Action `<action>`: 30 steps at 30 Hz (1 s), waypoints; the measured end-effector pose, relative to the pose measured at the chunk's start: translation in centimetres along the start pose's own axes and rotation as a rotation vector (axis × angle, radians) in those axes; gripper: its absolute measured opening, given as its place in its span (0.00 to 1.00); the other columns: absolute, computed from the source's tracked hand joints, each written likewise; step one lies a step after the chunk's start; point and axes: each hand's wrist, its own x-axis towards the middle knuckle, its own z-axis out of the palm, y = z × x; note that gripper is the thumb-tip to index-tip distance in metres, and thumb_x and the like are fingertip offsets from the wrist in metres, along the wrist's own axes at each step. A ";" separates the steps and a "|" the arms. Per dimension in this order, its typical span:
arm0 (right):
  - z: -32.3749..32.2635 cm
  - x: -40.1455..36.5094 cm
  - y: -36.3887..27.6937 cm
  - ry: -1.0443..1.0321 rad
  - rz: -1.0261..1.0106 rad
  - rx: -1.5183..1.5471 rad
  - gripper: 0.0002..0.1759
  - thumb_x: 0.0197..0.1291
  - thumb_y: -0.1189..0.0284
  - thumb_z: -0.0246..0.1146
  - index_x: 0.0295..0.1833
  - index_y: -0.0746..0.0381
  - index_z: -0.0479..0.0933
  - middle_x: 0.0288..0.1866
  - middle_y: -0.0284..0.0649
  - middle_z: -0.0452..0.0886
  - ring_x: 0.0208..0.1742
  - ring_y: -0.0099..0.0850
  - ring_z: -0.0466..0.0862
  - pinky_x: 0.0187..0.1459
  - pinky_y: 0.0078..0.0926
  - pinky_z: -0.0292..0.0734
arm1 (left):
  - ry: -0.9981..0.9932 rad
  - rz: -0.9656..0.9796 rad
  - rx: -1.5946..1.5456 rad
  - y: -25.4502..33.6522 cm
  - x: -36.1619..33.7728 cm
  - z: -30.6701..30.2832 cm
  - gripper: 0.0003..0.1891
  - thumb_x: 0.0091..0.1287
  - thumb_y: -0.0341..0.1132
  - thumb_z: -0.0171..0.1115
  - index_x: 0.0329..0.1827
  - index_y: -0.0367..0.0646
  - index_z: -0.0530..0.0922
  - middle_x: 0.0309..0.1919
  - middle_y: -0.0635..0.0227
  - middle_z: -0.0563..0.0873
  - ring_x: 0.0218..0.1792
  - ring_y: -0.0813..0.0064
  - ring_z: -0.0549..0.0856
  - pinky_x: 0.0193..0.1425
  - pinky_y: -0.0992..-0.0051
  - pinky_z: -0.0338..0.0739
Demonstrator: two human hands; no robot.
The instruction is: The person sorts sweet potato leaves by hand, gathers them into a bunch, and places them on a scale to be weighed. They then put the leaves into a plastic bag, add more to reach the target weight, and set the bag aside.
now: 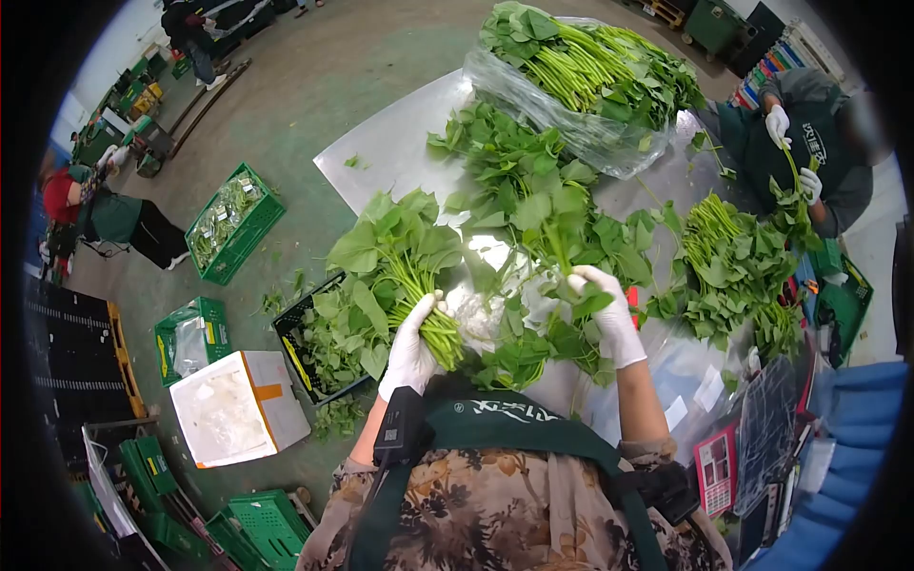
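My left hand [411, 350], in a white glove, is closed around the stems of a bunch of leafy greens [405, 271]. Its leaves spread away from me and its cut stem ends point back toward my body. My right hand [609, 316], gloved too, has thumb and fingers together at a leafy green stem [559, 246] whose leaves are partly blurred. A loose pile of leafy greens [514, 162] lies on the metal table [381, 143] beyond my hands. More greens [519, 354] lie between my hands, close to my apron.
A plastic bag [571, 128] full of greens sits at the table's far side. At right, a co-worker [809, 133] in white gloves holds stems above a stack of bunches [719, 257]. A black crate [319, 381], white foam box [228, 409] and green crate [233, 224] stand at left.
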 end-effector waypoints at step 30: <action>3.0 1.5 -2.2 0.092 -0.108 -0.037 0.07 0.58 0.73 0.65 0.35 0.65 0.75 0.23 0.28 0.75 0.24 0.13 0.70 0.26 0.15 0.67 | -0.029 0.054 0.068 0.4 -0.6 0.8 0.12 0.67 0.34 0.61 0.50 0.38 0.76 0.35 0.67 0.81 0.37 0.71 0.82 0.42 0.74 0.79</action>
